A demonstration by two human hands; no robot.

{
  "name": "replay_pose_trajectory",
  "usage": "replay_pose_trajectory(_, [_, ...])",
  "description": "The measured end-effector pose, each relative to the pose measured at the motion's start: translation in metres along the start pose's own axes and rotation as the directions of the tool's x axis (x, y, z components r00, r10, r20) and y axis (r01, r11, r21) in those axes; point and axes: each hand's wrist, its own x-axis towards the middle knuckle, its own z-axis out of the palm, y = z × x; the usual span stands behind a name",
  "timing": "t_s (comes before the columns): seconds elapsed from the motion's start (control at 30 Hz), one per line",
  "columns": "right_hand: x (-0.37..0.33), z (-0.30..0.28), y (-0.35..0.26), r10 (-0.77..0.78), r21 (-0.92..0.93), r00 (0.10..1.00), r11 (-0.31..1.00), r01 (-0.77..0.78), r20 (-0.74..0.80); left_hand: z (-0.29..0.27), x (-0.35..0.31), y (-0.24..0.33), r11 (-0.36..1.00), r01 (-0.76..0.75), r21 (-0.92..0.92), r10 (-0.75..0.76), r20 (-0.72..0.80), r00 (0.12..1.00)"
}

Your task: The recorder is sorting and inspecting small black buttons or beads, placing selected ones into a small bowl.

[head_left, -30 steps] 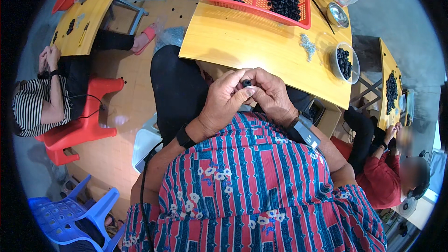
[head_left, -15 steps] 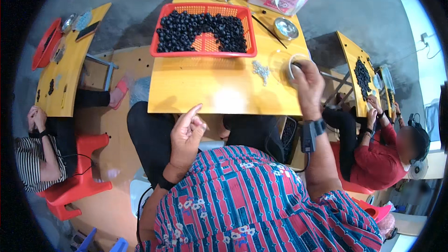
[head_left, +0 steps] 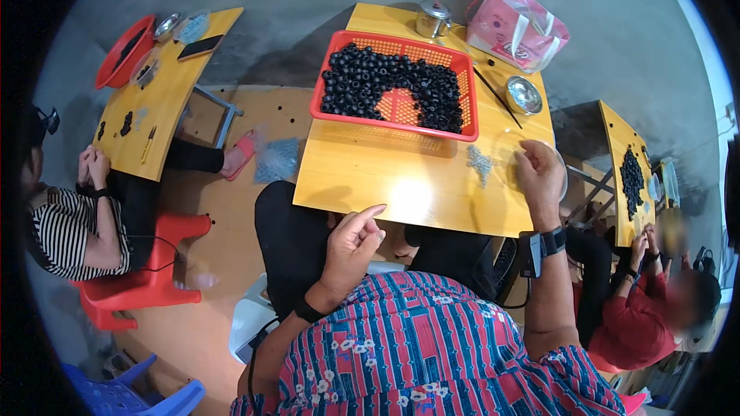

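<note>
My right hand [head_left: 542,173] is at the right side of the yellow table, its fingers curled and drawn together. Beside and partly behind it shows a clear round plastic dish [head_left: 506,172]; anything between the fingertips is hidden. Just left of the dish lies a small pile of shiny silver pieces [head_left: 479,163]. My left hand [head_left: 354,250] hovers at the table's front edge, index finger stretched out and the other fingers loosely bent, with nothing visible in it. Ahead stands a red plastic basket [head_left: 470,100] of small black ring-like parts [head_left: 362,81], with a bare patch of mesh in front.
A metal bowl [head_left: 524,95], a dark stick [head_left: 497,98], a lidded metal cup [head_left: 433,19] and a pink bag [head_left: 512,31] stand toward the back. Co-workers sit at tables on both sides. A bag of bluish pieces [head_left: 277,160] lies on the floor.
The view has shifted, so the table sits farther right and lower. My right hand has turned over the clear dish, whose rim it held before. My left hand keeps nearly the same pose.
</note>
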Motion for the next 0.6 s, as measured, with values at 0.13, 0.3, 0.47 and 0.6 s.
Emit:
replay_pose_trajectory(0.13, [0.021,0.041,-0.062,-0.186,0.204,0.971,0.967,0.154,0.151,-0.004,0.004,0.004,0.999,0.036,-0.013,-0.035,0.023,0.999])
replay_pose_trajectory(0.3, [0.052,0.109,-0.092,-0.412,0.257,0.864,0.903,0.345,0.289,-0.008,0.010,0.008,0.999,0.035,0.003,-0.035,0.059,0.998])
replay_pose_trajectory(0.47, [0.075,0.159,-0.108,-0.324,0.179,0.747,0.946,0.271,0.581,-0.010,0.009,0.014,0.999,0.038,0.014,-0.038,0.051,0.998])
replay_pose_trajectory(0.6, [0.085,0.176,-0.113,-0.276,0.143,0.678,0.958,0.247,0.681,-0.015,0.009,0.014,0.999,0.045,0.004,-0.045,0.060,0.997])
